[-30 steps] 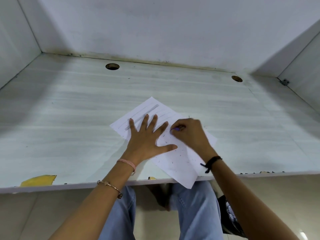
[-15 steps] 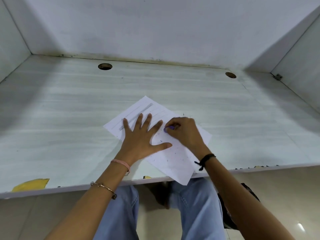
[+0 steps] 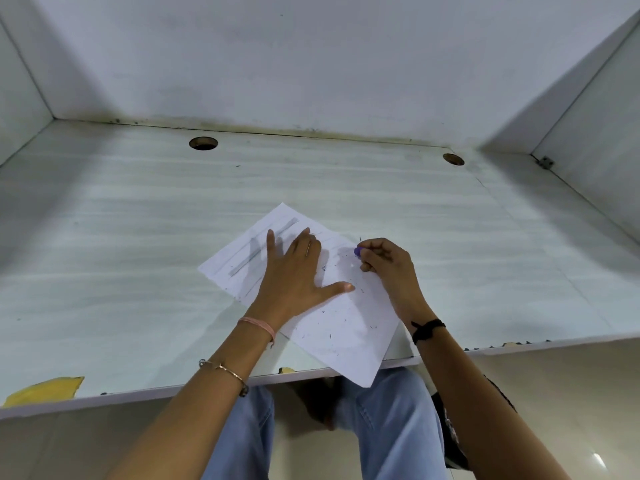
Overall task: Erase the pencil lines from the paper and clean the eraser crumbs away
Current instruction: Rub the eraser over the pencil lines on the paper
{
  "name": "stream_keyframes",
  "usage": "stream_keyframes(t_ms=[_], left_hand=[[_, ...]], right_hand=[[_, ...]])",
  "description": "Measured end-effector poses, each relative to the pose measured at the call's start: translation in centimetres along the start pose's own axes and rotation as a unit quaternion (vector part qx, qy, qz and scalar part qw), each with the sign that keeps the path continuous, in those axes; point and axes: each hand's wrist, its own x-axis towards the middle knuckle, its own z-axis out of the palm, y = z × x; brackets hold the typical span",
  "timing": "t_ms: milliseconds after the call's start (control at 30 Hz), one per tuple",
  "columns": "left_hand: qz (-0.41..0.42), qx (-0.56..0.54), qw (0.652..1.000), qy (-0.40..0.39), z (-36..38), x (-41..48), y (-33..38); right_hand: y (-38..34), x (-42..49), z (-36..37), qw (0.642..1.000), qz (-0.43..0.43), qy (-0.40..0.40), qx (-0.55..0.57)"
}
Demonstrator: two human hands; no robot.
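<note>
Pinching purple eraser w/ R fingers, R hand curled at far-right edge of paper. Pinning sheet w/ L fingers spread flat, L hand mid-page. Mid-erase, approx halfway by look: near half rubbed, dotted w/ crumbs; pencil lines left at far end, partly under L fingers. Next, prob: shift L hand off lines, rub there, then sweep crumbs off worktop. Sheet long axis diagonal, far-left to near-right, near corner overhanging worktop edge; lines running across sheet width.
</note>
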Motion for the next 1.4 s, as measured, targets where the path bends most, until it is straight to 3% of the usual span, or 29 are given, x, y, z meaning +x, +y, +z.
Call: stream_keyframes(t_ms=[100, 233, 367, 433, 533, 700, 800, 867, 1033, 1200, 1300, 1400], left_hand=[[0.012, -0.034, 0.999, 0.008, 1.0, 0.8, -0.3], [-0.005, -0.022, 0.997, -0.073, 1.7, 1.0, -0.4], [-0.005, -0.003, 0.996, -0.085, 2.0, 1.1, -0.5], [-0.008, -0.008, 0.996, -0.088, 1.9, 1.0, -0.5], [-0.007, -0.008, 0.997, -0.079, 1.7, 1.0, -0.4], [0.003, 0.016, 0.997, -0.081, 2.2, 1.2, -0.7], [-0.008, -0.005, 0.996, -0.084, 2.0, 1.1, -0.5], [-0.007, -0.006, 0.996, -0.085, 1.8, 1.2, -0.4], [0.000, 0.016, 0.997, -0.082, 2.2, 1.2, -0.6], [-0.006, -0.005, 0.996, -0.084, 1.8, 1.1, -0.5], [-0.004, 0.005, 0.996, -0.085, 2.1, 1.2, -0.5], [-0.001, 0.017, 0.996, -0.090, 2.1, 1.2, -0.6]], right_hand=[[0.1, 0.1, -0.1, 0.997, -0.013, -0.013, -0.070], [0.0, -0.1, 1.0, 0.981, -0.078, -0.006, -0.178], [-0.7, -0.3, 2.1, 0.951, -0.141, -0.057, -0.268], [-1.1, 1.0, 1.2, 0.943, -0.138, -0.033, -0.300], [-1.6, 1.9, 0.4, 0.946, -0.108, 0.029, -0.305], [-2.2, -0.5, 2.6, 0.927, -0.155, -0.077, -0.332], [-1.9, 1.9, 0.3, 0.944, -0.106, 0.011, -0.313], [-2.1, 2.2, 0.2, 0.941, -0.096, 0.027, -0.323], [-2.4, -0.3, 2.6, 0.924, -0.154, -0.078, -0.342], [-2.2, 2.5, -0.7, 0.933, -0.088, 0.024, -0.348], [-2.7, 1.0, 1.5, 0.929, -0.124, -0.030, -0.346], [-2.4, 0.7, 2.3, 0.893, -0.160, -0.081, -0.413]])
